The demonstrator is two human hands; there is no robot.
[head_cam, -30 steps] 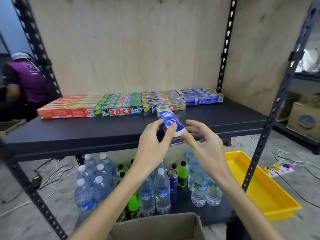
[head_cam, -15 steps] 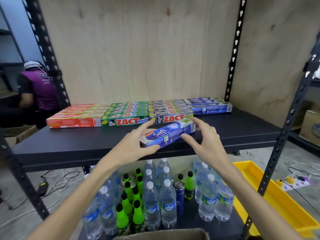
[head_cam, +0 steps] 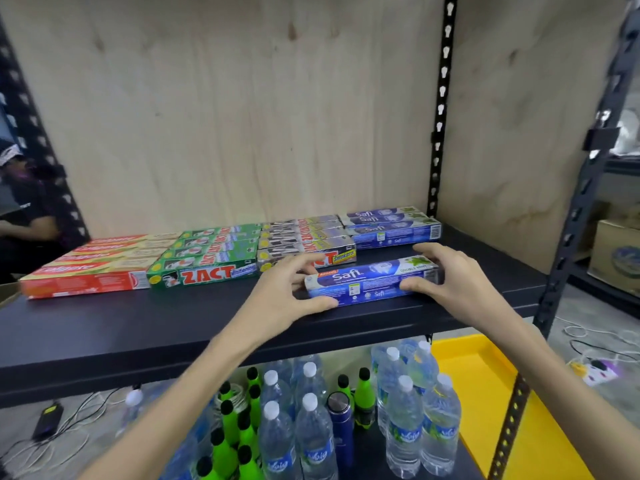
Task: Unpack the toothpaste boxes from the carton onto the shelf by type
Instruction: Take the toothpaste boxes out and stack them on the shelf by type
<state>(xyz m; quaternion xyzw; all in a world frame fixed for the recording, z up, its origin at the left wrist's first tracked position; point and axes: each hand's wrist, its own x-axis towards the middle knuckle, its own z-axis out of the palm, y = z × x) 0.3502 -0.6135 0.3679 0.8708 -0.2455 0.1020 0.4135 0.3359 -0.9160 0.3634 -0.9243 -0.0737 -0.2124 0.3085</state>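
While both hands — left hand (head_cam: 287, 292), right hand (head_cam: 450, 282) — grip the blue Safi toothpaste box (head_cam: 372, 282) by its ends on the dark metal shelf (head_cam: 138, 327), placement is under way; next, slide it back against the blue Safi row (head_cam: 391, 225).

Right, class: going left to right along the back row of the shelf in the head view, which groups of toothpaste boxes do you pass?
Red Colgate boxes → green Zact boxes → grey Zact Smokers boxes → blue Safi boxes.
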